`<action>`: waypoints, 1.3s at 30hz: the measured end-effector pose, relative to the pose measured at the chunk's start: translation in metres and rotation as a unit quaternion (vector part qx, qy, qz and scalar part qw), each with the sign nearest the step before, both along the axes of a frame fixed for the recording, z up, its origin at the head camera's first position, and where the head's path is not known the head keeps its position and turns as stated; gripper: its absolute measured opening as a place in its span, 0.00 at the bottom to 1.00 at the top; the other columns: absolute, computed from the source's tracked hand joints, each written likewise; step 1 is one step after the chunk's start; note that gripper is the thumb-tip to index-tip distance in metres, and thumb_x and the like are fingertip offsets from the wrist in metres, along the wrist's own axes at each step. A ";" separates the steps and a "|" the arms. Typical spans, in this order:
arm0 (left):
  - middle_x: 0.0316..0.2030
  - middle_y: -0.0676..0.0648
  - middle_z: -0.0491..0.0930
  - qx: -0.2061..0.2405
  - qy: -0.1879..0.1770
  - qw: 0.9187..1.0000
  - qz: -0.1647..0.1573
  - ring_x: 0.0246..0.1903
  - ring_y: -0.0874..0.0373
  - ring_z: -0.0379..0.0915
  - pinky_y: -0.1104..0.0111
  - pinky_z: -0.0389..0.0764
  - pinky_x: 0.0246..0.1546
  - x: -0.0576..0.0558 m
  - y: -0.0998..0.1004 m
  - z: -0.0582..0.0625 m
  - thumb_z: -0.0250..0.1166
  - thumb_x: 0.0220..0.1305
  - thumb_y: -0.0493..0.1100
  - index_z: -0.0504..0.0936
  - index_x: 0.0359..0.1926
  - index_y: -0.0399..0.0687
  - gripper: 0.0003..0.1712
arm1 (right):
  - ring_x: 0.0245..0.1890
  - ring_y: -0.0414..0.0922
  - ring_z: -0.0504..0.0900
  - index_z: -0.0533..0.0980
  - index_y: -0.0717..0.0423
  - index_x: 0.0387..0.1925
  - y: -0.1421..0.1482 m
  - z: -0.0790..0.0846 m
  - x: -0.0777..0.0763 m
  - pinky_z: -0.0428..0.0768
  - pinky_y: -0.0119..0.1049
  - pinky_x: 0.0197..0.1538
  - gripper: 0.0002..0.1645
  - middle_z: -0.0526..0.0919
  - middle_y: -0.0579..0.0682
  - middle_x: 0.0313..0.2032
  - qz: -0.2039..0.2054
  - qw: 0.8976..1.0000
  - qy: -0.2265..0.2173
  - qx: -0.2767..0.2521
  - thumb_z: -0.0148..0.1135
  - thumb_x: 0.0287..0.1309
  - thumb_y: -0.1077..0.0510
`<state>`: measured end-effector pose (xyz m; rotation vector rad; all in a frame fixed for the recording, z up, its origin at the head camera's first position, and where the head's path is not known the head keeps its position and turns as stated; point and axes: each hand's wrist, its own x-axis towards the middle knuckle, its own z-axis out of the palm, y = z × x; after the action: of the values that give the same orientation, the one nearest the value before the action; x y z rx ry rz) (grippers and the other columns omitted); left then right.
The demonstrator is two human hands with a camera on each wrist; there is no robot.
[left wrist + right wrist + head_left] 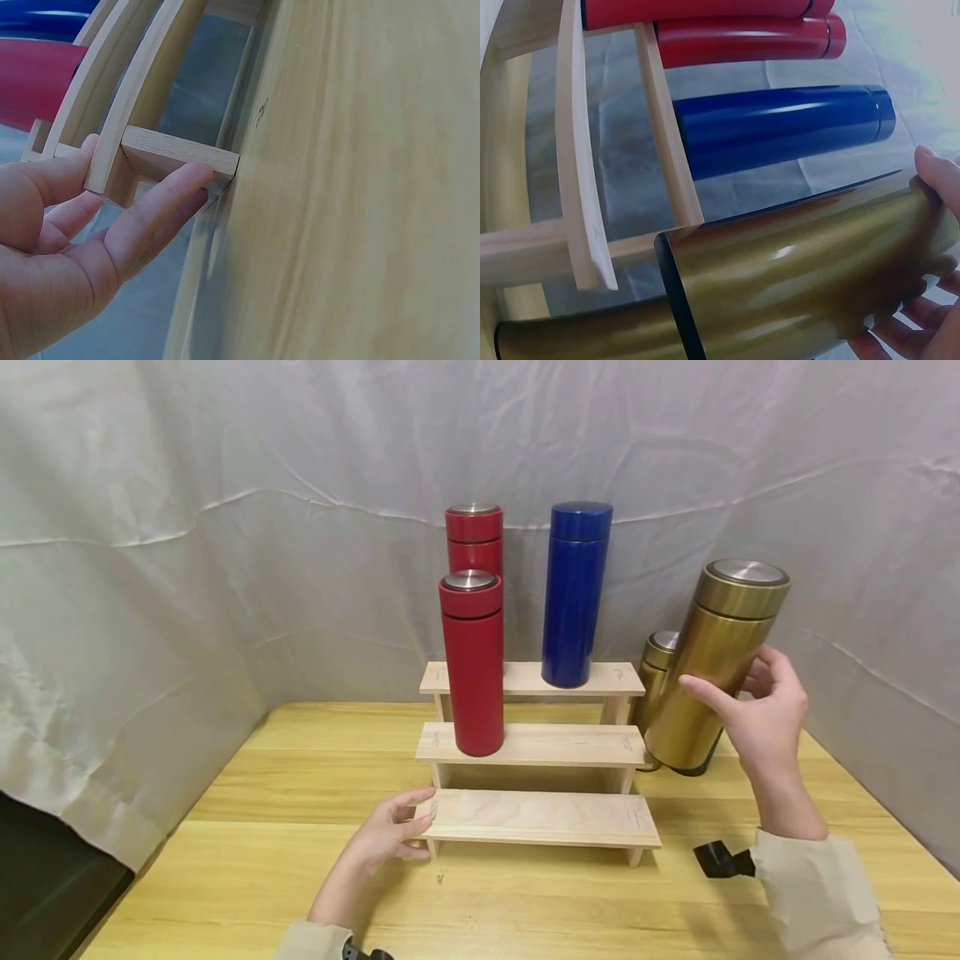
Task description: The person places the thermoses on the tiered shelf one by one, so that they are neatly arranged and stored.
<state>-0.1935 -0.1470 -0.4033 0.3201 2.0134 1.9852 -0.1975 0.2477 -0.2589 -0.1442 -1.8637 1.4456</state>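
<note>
My right hand (pixel 768 718) grips a gold thermos bottle (pixel 708 668) around its body, thumb in front. The bottle leans with its steel-topped lid to the right, and in the right wrist view its dark base points toward the rack. My left hand (pixel 384 831) holds the left end of a three-tier wooden display rack (pixel 540 817), thumb on the lowest board and fingers at its leg. One red thermos bottle (pixel 474 685) stands on the middle tier. Another red bottle (pixel 476 543) and a blue bottle (pixel 573 602) stand on the top tier.
A second gold bottle (pixel 651 681) stands on the wooden table (pixel 247 827) beside the rack's right end, partly hidden by the held one. Grey cloth (pixel 337 568) hangs behind and at both sides. Something black (pixel 52 877) lies at the lower left.
</note>
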 end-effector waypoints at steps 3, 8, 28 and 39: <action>0.50 0.29 0.63 0.001 -0.001 1.000 0.000 0.39 0.50 0.72 0.53 0.80 0.36 0.000 0.000 0.001 0.55 0.62 0.34 0.58 0.62 0.31 0.28 | 0.33 0.38 0.71 0.71 0.48 0.49 -0.005 0.002 0.000 0.69 0.24 0.32 0.34 0.74 0.42 0.35 0.003 1.000 0.000 0.011 0.74 0.35 0.62; 0.51 0.29 0.62 0.000 0.001 1.000 0.002 0.39 0.51 0.72 0.53 0.80 0.36 0.000 0.001 0.001 0.55 0.62 0.34 0.58 0.61 0.30 0.28 | 0.33 0.37 0.71 0.71 0.48 0.50 -0.014 0.000 -0.004 0.70 0.25 0.32 0.35 0.73 0.42 0.36 0.005 0.999 -0.002 0.031 0.74 0.35 0.59; 0.53 0.29 0.62 -0.003 0.000 1.000 0.010 0.39 0.50 0.72 0.54 0.81 0.35 -0.001 0.001 -0.001 0.55 0.62 0.34 0.60 0.61 0.31 0.27 | 0.38 0.40 0.74 0.69 0.57 0.51 -0.058 -0.010 -0.024 0.75 0.25 0.37 0.38 0.76 0.51 0.43 0.055 0.995 0.014 0.077 0.75 0.35 0.54; 0.50 0.30 0.65 -0.002 -0.006 1.000 0.010 0.38 0.51 0.73 0.53 0.81 0.35 0.000 0.002 0.002 0.54 0.62 0.34 0.59 0.62 0.31 0.27 | 0.38 0.43 0.74 0.68 0.57 0.53 -0.078 -0.014 -0.032 0.75 0.27 0.36 0.40 0.76 0.53 0.43 0.090 0.994 0.006 0.068 0.75 0.35 0.52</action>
<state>-0.1938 -0.1453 -0.4016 0.2878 2.0220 1.9899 -0.2297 0.1697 -0.2731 0.1010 -2.0007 1.4273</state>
